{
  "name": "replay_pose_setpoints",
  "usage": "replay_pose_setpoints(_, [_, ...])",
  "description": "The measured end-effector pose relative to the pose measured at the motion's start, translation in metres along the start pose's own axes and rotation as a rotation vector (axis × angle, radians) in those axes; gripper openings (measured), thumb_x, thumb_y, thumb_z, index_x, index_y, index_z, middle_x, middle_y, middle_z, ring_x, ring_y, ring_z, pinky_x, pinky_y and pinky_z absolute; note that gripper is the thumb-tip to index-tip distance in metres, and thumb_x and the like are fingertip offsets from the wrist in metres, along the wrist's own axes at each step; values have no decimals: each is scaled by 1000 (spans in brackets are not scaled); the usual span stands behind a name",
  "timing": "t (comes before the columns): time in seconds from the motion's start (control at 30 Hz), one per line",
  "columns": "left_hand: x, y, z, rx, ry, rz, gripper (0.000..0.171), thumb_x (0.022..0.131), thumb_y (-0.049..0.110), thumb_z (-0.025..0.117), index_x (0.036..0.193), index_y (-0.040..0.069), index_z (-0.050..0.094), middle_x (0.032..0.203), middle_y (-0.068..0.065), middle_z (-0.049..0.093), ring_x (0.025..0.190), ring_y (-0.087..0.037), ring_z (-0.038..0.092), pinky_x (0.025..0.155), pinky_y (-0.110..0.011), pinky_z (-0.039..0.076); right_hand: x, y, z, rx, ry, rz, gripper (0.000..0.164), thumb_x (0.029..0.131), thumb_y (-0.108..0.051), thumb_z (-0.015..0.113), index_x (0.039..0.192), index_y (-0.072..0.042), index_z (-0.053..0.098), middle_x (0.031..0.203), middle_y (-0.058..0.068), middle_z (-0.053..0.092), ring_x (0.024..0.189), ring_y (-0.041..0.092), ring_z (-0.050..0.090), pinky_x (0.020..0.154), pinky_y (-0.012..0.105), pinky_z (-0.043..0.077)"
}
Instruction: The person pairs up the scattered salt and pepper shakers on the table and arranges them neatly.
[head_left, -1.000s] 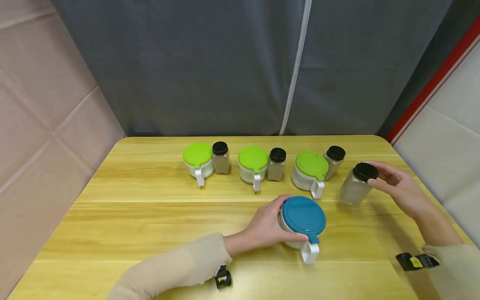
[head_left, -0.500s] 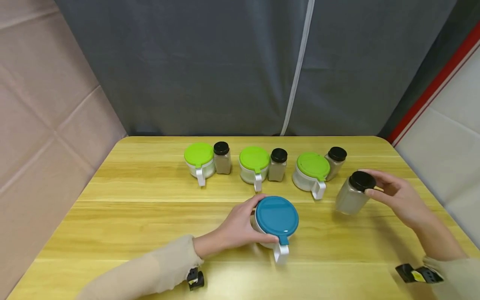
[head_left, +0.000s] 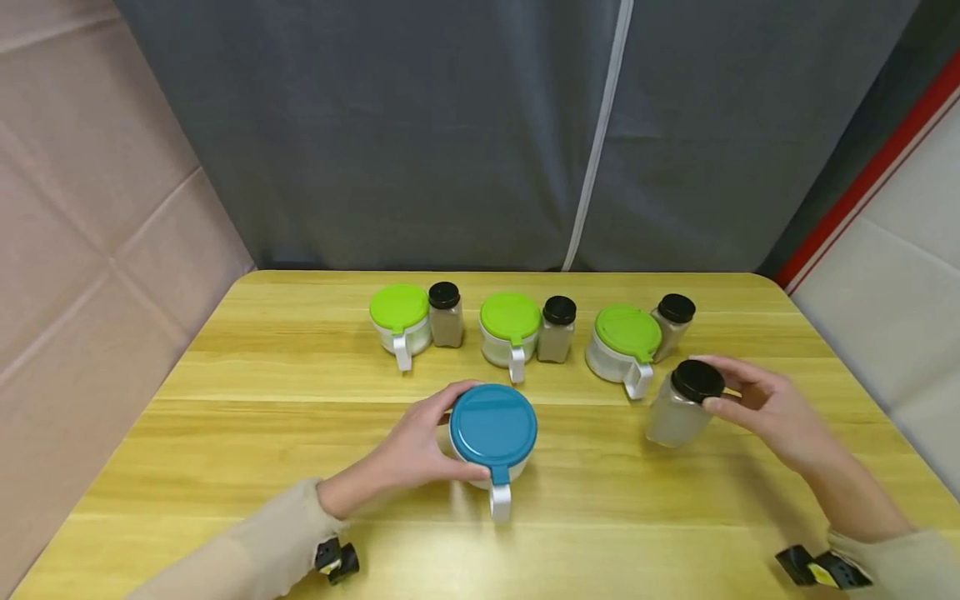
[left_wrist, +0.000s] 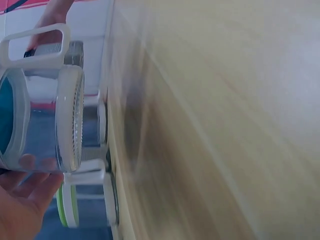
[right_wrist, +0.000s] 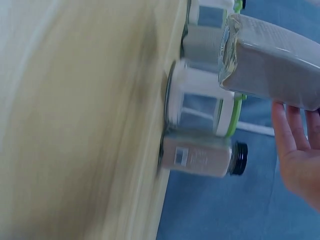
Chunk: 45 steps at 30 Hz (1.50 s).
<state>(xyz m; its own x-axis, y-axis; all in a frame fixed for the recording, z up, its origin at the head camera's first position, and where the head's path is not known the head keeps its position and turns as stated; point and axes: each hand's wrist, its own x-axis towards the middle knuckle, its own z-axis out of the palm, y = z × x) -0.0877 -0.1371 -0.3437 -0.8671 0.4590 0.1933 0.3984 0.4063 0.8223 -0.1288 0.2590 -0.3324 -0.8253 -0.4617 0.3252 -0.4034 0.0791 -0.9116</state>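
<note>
My left hand (head_left: 420,442) grips a glass seasoning pot (head_left: 493,425) with a blue lid from its left side. Its white handle (left_wrist: 37,47) points toward me in the head view; the left wrist view shows its ribbed base raised off the table. At the right, my right hand (head_left: 765,408) holds a square glass spice jar (head_left: 675,412) by its black cap, fingers behind and thumb in front. The jar leans slightly, its base clear of the wood in the right wrist view, where its greyish body (right_wrist: 275,60) shows.
Across the back of the wooden table (head_left: 225,433) stand three green-lidded pots: left (head_left: 399,308), middle (head_left: 510,318) and right (head_left: 626,333). Each has a black-capped spice jar at its right: one (head_left: 446,321), another (head_left: 557,333), a third (head_left: 675,317). A grey curtain (head_left: 412,133) hangs behind.
My left hand has carried the blue-lidded pot leftward across the middle of the table. My right hand has brought the spice jar a little left and nearer to me.
</note>
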Motion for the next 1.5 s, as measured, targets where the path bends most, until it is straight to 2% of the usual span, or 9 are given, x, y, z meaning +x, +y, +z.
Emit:
replay_pose_setpoints(0.07, [-3,-13,-3,12,6,9,85,58,32,82,129,14,39,120,1,49,107,-14,46,85,-29,42,0,0,5,36,-15,-6,46,80,21,46,124,5,45,113,2,56,98,11,54,73,19,46])
replay_pose_setpoints(0.2, [-9,-20,-13,23,14,10,86,58,32,83,129,14,39,120,1,49,107,-15,46,85,-30,42,2,0,15,103,-53,-19,48,79,22,46,124,4,45,116,2,54,100,12,54,74,21,46])
replay_pose_setpoints(0.3, [-14,-18,-20,29,18,-1,85,58,24,83,129,9,39,120,-3,50,106,-18,47,84,-32,43,4,0,24,139,-68,-23,48,79,22,47,123,5,45,117,2,54,99,14,55,75,23,47])
replay_pose_setpoints(0.5, [-26,-9,-36,47,31,-1,83,58,14,83,127,0,39,118,-10,51,105,-24,48,83,-37,43,8,-2,39,124,-95,-30,45,79,19,51,122,9,44,118,4,53,101,14,54,78,24,45])
replay_pose_setpoints(0.77, [-38,-52,-54,75,53,12,86,59,24,83,130,8,37,121,-3,50,106,-19,48,83,-35,43,14,1,59,71,-91,1,44,79,14,56,121,10,45,118,2,53,100,14,54,78,25,46])
replay_pose_setpoints(0.93, [-43,-62,-68,77,53,35,87,58,22,83,130,5,37,120,-6,50,105,-20,49,84,-34,43,18,2,71,85,-104,13,44,79,12,57,121,10,44,117,3,53,100,16,54,78,27,46])
replay_pose_setpoints(1.1, [-45,-68,-81,101,56,52,87,56,19,84,129,4,38,119,-7,51,103,-18,50,83,-30,43,24,5,83,46,-87,9,44,77,11,60,119,13,45,114,0,55,99,15,55,80,26,45])
replay_pose_setpoints(1.2, [-47,-72,-87,115,70,51,87,56,18,84,129,4,39,118,-7,51,101,-17,50,82,-28,44,28,6,91,29,-73,40,45,76,8,63,118,12,46,113,0,55,99,14,54,81,27,45])
replay_pose_setpoints(1.5, [-51,-87,-101,134,92,-14,85,60,16,82,130,4,37,121,-10,48,101,-19,51,83,-29,43,46,9,115,47,-81,81,47,75,2,67,117,8,49,114,20,52,101,17,54,84,32,42])
